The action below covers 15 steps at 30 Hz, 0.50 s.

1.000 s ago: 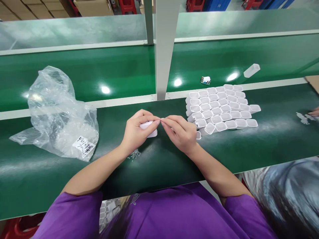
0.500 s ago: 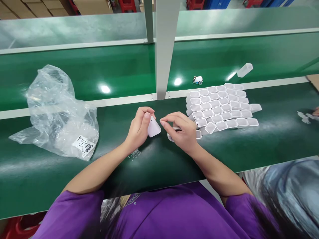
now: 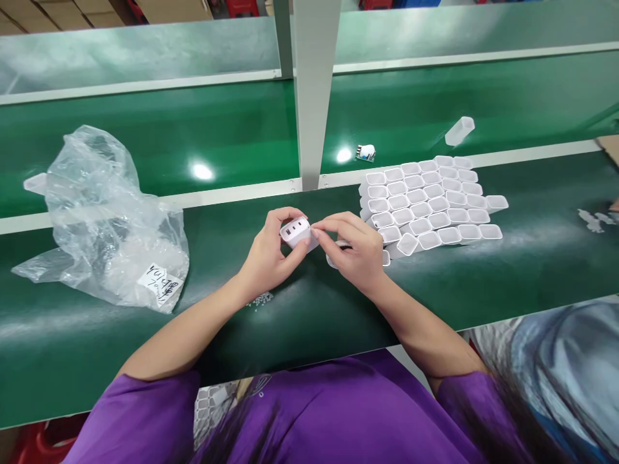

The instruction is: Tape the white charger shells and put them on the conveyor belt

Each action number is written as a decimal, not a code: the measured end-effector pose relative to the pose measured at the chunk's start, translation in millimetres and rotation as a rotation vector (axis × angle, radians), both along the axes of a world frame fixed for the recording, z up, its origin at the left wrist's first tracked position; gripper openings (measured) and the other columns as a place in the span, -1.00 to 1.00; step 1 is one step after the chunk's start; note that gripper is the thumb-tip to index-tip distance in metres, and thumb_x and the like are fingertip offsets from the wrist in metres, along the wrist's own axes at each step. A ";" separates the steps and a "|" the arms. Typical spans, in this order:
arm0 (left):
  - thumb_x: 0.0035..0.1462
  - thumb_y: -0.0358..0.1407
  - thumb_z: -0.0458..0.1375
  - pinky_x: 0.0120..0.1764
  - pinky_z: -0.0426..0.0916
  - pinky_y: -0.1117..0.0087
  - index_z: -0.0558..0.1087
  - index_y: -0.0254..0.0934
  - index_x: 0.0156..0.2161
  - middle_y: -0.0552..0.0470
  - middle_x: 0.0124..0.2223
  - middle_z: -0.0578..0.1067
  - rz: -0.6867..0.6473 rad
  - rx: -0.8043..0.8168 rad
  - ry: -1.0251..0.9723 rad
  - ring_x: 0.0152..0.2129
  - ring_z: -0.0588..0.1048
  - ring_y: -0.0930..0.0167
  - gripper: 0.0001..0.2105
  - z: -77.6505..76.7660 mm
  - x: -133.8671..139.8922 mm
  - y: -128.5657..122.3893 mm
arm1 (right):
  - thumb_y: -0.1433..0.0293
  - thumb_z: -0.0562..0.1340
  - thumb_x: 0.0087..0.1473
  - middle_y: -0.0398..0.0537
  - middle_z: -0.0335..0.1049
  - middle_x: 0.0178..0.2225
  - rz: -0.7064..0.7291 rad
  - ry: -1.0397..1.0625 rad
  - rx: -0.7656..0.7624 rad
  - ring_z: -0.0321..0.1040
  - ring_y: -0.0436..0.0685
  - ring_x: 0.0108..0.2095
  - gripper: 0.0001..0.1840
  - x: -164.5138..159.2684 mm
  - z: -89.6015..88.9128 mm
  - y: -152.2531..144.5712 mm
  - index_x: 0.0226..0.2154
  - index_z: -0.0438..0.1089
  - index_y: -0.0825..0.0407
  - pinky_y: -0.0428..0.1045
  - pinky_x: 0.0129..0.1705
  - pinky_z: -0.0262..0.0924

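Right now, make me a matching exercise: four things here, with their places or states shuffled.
1. white case with ports
2. clear plastic bag
3. small white-topped part
4. tiny clear pieces

A. scattered on the dark green worktop
B. right of the grey post
C. in the left hand
D. bearing handwriting

Pairs: 1-C, 2-D, 3-B, 4-A

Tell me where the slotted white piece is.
In the head view, the slotted white piece is near the centre, in the left hand, beside the right hand.
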<state>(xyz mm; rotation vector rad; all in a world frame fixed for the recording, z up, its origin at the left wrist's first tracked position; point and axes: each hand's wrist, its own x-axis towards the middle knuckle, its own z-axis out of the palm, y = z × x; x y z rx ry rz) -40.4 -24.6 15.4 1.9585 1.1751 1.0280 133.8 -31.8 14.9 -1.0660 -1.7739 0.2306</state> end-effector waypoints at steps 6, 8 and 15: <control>0.17 -0.28 0.20 -0.32 0.46 0.48 0.24 -0.22 0.00 -0.08 -0.05 0.46 0.010 0.071 0.006 -0.17 0.51 0.40 -0.67 1.8 1.0 -0.1 | 0.46 0.24 0.23 -0.12 0.53 -0.33 -0.007 0.001 0.037 0.46 0.01 -0.33 -0.87 0.8 -0.5 0.1 -0.31 0.52 0.00 -0.12 -0.34 0.36; 0.17 -0.29 0.21 -0.33 0.47 0.49 0.24 -0.22 0.00 -0.07 -0.05 0.46 0.008 0.107 0.013 -0.17 0.52 0.41 -0.67 0.9 0.7 0.3 | 0.48 0.24 0.23 -0.12 0.54 -0.32 0.004 0.005 0.065 0.47 -0.01 -0.32 -0.87 1.0 -1.1 0.2 -0.30 0.52 0.01 -0.13 -0.34 0.36; 0.15 -0.28 0.26 -0.31 0.50 0.46 0.25 -0.20 0.02 -0.07 -0.03 0.49 0.032 0.228 0.059 -0.12 0.54 0.37 -0.62 -3.3 0.0 0.5 | 0.50 0.25 0.22 -0.11 0.54 -0.33 -0.028 -0.012 0.139 0.48 -0.02 -0.34 -0.88 0.4 -4.6 1.0 -0.30 0.52 0.03 -0.14 -0.36 0.36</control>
